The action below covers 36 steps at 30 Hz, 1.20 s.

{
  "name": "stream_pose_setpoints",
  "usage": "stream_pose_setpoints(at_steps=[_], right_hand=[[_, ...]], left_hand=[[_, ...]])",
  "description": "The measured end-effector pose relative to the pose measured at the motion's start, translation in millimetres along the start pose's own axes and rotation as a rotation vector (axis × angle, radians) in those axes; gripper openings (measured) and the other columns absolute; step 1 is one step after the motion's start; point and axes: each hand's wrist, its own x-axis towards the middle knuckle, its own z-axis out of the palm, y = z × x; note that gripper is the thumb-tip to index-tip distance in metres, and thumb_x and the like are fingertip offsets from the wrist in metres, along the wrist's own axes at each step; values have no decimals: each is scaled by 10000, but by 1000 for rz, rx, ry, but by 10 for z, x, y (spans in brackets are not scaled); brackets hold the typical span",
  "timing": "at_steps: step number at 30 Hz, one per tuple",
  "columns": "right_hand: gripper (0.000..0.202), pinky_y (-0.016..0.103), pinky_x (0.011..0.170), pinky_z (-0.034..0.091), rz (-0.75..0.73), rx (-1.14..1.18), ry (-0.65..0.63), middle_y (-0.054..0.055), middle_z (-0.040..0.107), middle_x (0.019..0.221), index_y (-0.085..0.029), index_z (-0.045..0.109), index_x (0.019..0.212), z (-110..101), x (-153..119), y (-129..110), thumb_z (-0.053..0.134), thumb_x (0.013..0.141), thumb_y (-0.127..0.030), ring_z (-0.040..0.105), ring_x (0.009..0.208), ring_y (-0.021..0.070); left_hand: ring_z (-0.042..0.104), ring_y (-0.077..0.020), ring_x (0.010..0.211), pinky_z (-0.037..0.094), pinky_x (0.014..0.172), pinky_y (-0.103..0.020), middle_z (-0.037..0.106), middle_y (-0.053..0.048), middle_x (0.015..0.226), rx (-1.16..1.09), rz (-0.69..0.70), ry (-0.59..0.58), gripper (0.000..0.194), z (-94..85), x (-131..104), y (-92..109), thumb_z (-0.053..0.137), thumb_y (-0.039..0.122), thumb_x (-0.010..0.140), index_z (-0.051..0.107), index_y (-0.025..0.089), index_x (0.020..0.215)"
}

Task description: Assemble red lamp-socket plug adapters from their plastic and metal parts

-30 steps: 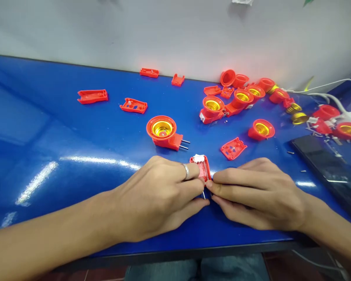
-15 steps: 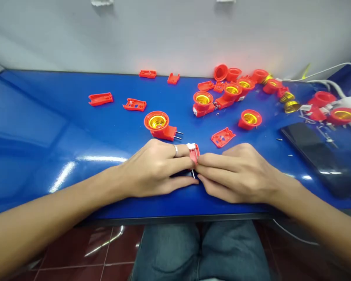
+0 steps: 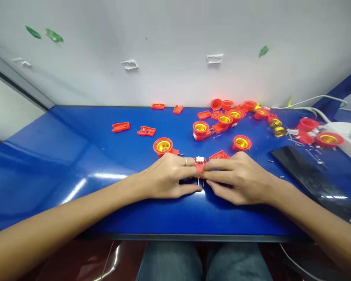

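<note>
Between my two hands, low over the blue table, is a red plug housing [image 3: 199, 167] with a white switch [image 3: 200, 159] at its far end and metal pins [image 3: 198, 182] pointing toward me. My left hand [image 3: 171, 176], with a ring on one finger, grips its left side. The fingertips of my right hand [image 3: 242, 178] press on its right side. Just beyond my left hand stands a red lamp holder [image 3: 163, 146] with a gold threaded socket, partly covered by the hand. A red cover piece [image 3: 219, 155] lies beyond my right fingers, also partly hidden.
Loose red housing parts [image 3: 121, 127] lie at the back left. Several red lamp holders [image 3: 201, 128] cluster at the back right. A black phone [image 3: 310, 177] rests at the right, near loose metal pins [image 3: 317, 158] and a white device [image 3: 343, 132]. The table's front edge [image 3: 175, 237] runs below my forearms.
The camera view has tilted up, showing more wall. The red housing has turned so its switch and pins face more squarely along my line of sight; both hands still hold it.
</note>
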Motion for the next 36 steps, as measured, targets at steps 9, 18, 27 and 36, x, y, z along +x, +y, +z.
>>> stream_pose_setpoints(at_steps=[9, 18, 27, 36], right_hand=[[183, 260, 592, 409, 142, 73, -75, 41, 688, 1013, -212, 709, 1059, 16, -55, 167, 545, 981, -236, 618, 696, 105], [204, 278, 501, 289, 97, -39, -59, 7, 684, 958, -196, 706, 1020, 74, -40, 137, 507, 996, -162, 501, 553, 74], [221, 298, 506, 292, 101, -52, -95, 22, 653, 890, -171, 691, 887, 40, 10, 50, 501, 995, -202, 485, 553, 101], [165, 287, 532, 342, 155, 62, -74, 17, 653, 949, -203, 692, 981, 18, -7, -9, 542, 987, -271, 578, 648, 102]], left_hand=[[599, -138, 597, 422, 518, -279, 679, -50, 855, 131, -83, -6, 165, 26, -93, 18, 551, 209, 960, 672, 135, 1045], [611, -136, 597, 467, 546, -275, 682, -41, 841, 164, -87, 72, 131, -81, -121, 62, 651, 219, 888, 661, 146, 997], [576, -147, 567, 448, 511, -287, 642, -30, 713, 289, -69, 28, 125, -19, -69, 166, 580, 100, 916, 685, 126, 853], [480, -161, 523, 384, 476, -323, 550, -5, 656, 330, -35, -61, 195, -31, -113, 213, 476, 38, 918, 626, 131, 836]])
